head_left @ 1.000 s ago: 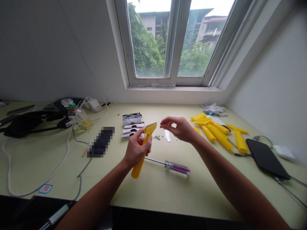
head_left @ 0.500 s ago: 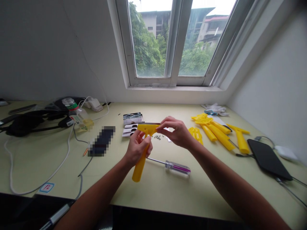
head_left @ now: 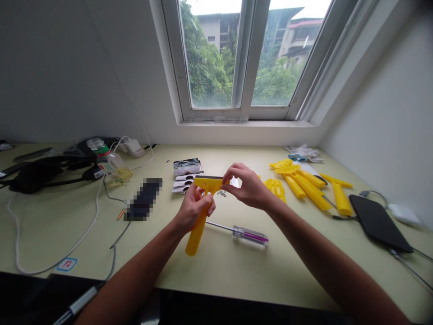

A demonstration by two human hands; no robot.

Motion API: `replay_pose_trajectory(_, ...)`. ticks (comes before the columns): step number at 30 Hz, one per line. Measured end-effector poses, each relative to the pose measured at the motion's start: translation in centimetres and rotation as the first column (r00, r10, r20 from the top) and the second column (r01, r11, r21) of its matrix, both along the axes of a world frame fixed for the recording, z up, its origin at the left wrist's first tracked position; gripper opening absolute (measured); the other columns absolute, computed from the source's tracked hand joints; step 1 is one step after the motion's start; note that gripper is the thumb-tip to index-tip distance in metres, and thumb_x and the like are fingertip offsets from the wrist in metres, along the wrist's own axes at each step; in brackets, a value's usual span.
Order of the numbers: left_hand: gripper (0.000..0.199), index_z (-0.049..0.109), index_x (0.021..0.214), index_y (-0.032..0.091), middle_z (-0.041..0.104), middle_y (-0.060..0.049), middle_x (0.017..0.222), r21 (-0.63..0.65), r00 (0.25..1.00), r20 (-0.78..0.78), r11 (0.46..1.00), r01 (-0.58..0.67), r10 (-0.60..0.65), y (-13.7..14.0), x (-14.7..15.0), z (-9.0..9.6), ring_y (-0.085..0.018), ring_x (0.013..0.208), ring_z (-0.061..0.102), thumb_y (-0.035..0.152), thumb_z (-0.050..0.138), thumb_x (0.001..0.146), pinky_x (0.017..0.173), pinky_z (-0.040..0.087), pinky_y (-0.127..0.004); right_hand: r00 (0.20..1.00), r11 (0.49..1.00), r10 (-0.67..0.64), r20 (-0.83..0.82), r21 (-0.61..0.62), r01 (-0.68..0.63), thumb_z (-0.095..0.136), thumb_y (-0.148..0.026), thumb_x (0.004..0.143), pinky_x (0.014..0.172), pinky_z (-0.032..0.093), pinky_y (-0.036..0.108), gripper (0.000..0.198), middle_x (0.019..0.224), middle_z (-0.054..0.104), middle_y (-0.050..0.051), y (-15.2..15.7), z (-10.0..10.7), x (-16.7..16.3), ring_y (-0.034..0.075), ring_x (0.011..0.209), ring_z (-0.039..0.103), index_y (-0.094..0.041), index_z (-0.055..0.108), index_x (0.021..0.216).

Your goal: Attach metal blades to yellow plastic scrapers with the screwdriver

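A yellow T-shaped scraper (head_left: pixel 196 237) with a dark strip along its top edge is held tilted above the table. My left hand (head_left: pixel 193 208) is closed around the upper part of its handle. At the right end of the scraper's head, the thumb and fingers of my right hand (head_left: pixel 246 186) are pinched together; whether they hold a small part there is hidden. Small metal screws (head_left: pixel 222 193) lie in a loose pile behind the hands. Below them a screwdriver (head_left: pixel 250 235) with a clear and purple handle rests on the table, its shaft reaching behind the scraper.
Several yellow scraper parts (head_left: pixel 304 189) lie at the right, beside a black phone (head_left: pixel 379 223) with cables. Small boxes (head_left: pixel 186 167) stand behind the left hand. At the left are a pixelated dark object (head_left: pixel 144 201), a bottle (head_left: pixel 110 160), black straps (head_left: pixel 50 169) and cables.
The scraper's head has tipped slightly, so more of its face shows. My right fingers stay at its right end and are curled a little tighter.
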State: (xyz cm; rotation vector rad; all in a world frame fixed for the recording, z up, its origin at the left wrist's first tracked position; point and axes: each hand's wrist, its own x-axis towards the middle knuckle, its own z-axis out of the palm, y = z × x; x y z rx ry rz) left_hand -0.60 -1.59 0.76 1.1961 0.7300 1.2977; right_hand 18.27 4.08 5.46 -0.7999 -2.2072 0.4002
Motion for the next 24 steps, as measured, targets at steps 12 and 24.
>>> replay_pose_trajectory(12, 0.029, 0.048, 0.101, 0.019, 0.053, 0.005, 0.072, -0.032, 0.998, 0.020, 0.998, -0.062, 0.063, 0.4, 0.4, 0.2, -0.003, 0.042, 0.044, 0.025, 0.067, 0.081, 0.042, 0.034, -0.019, 0.990, 0.937, -0.017, -0.142, -0.349, -0.034, 0.062, -0.038, 0.084, 0.074, 0.044, 0.031, 0.022, 0.091, 0.056, 0.002, 0.9, -1.4, 0.6, 0.016, 0.083, 0.055, -0.021, 0.050, 0.092)
replay_pose_trajectory(24, 0.034, 0.046, 0.100, 0.022, 0.053, 0.004, 0.085, -0.153, 0.963, 0.173, 0.972, -0.180, 0.206, 1.7, -0.4, -0.4, -0.003, 0.045, 0.048, 0.019, 0.069, 0.076, 0.046, 0.038, -0.020, 0.861, 0.950, -0.013, 0.508, -0.261, 0.169, 0.043, -0.042, 0.095, 0.084, 0.048, 0.043, 0.028, 0.098, 0.061, 0.008, -8.4, -6.4, 6.2, 0.023, 0.092, 0.057, -0.022, 0.060, 0.087)
